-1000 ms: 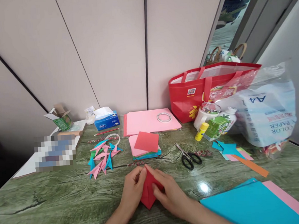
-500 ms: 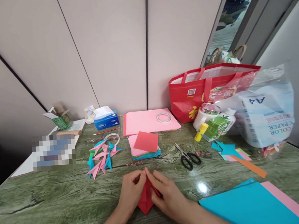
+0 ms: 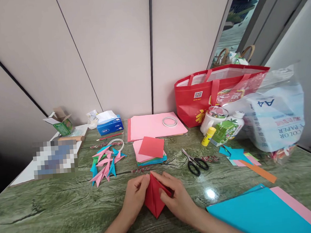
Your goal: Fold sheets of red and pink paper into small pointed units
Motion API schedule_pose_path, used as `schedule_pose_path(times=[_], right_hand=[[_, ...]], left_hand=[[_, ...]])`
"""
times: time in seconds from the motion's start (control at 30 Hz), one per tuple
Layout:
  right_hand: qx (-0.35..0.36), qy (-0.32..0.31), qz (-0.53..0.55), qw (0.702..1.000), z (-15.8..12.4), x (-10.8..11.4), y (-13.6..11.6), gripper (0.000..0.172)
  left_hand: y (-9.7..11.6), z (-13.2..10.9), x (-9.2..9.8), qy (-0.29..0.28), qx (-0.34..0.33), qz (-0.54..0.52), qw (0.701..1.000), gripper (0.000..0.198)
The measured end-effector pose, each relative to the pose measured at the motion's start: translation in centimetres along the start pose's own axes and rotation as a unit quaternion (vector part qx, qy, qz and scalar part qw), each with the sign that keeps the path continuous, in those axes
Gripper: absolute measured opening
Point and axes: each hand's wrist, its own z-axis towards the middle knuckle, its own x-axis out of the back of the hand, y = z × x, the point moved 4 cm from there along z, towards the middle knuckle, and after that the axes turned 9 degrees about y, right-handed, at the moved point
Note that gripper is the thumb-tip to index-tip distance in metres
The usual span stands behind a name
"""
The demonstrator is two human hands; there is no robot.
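The folded red paper [image 3: 154, 201] is between the left hand [image 3: 135, 194] and the right hand [image 3: 177, 196], over a glossy green table [image 3: 72, 214] with a wood-grain pattern; whether its underside touches the surface cannot be told. The left hand pinches its left edge with thumb and fingers; the right hand clamps its right side, thumb on the front face. Its long axis runs away from the person: one point sits at the fingertips, the other faces back between the wrists, a crease along the middle.

Straight beyond the hands is a stack of square papers [image 3: 150, 156], red on top. Ahead and right of the right hand, apart from it, lie black-handled scissors [image 3: 194, 163], blades pointing away. Pink and blue folded shapes [image 3: 104, 166] lie beyond the left hand, leftward. A large blue sheet [image 3: 265, 210] crowds the right forearm's outer side. Farther past the right hand stands a red bag [image 3: 192, 103], against pale wall panels [image 3: 114, 55].
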Motion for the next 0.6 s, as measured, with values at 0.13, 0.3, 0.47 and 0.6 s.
schedule_pose_path(times=[0.13, 0.3, 0.47, 0.6], right_hand=[[0.022, -0.013, -0.002, 1.000, -0.1, -0.2, 0.1, 0.056], [0.106, -0.055, -0.040, 0.992, -0.7, -0.8, -0.3, 0.059], [0.103, -0.061, -0.065, 0.991, -0.8, -1.0, 0.5, 0.062], [0.081, 0.007, -0.086, 0.993, -0.2, -0.3, 1.2, 0.053]], left_hand=[[0.0, 0.0, 0.1, 0.012, -0.010, 0.042, 0.999, 0.036], [-0.5, -0.1, 0.2, 0.028, -0.019, 0.061, 0.998, 0.037], [-0.4, 0.0, -0.1, 0.004, -0.005, 0.029, 1.000, 0.034], [0.3, -0.4, -1.4, -0.121, 0.007, -0.089, 0.989, 0.025]])
